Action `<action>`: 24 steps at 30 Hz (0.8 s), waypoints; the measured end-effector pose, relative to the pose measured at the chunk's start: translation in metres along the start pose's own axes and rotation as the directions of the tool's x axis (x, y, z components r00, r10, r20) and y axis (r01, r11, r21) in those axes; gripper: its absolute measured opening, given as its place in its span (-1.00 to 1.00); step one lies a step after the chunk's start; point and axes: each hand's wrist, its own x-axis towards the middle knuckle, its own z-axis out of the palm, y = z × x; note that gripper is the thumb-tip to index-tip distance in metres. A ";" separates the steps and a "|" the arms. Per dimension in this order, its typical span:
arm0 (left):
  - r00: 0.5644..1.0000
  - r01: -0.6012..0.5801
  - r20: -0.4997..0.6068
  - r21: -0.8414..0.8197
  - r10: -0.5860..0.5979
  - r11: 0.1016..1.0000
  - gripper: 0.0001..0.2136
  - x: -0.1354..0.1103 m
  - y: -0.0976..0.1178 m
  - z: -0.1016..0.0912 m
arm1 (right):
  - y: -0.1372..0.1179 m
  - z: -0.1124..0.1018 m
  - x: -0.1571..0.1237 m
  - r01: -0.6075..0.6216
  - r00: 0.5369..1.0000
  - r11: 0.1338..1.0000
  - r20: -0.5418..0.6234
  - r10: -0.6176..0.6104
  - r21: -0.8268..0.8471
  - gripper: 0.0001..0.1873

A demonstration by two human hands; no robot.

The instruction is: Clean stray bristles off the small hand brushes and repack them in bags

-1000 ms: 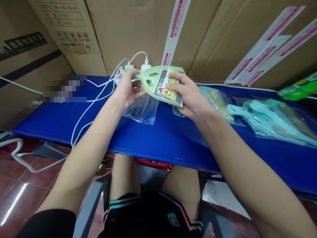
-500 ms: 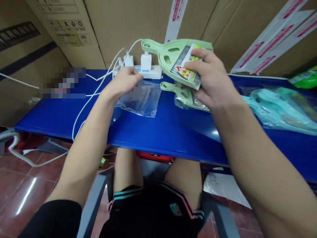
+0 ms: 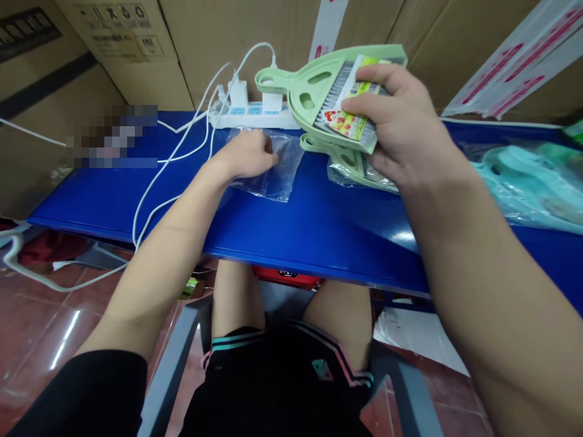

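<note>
Over the blue table [image 3: 314, 243], the right hand [image 3: 398, 118] has its fingers clamped on a pale green dustpan [image 3: 310, 91] and hand brush [image 3: 334, 91], held just above a second bagged dustpan [image 3: 348, 164]. The left hand [image 3: 248, 156] rests, fingers together, on a clear plastic bag [image 3: 289, 167] just before the power strip [image 3: 252, 116].

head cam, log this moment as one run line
left hand: on clear plastic bag | right hand: holds green dustpan with brush | nearby: second dustpan, power strip

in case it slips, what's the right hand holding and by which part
The right hand holds a green dustpan by its wide scoop end, away from the handle.
</note>
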 end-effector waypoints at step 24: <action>0.970 0.082 -0.232 0.024 -0.074 0.996 -0.75 0.004 0.017 -0.014 | -0.040 0.002 -0.029 -0.240 0.970 0.967 0.014 0.242 -0.087 -0.58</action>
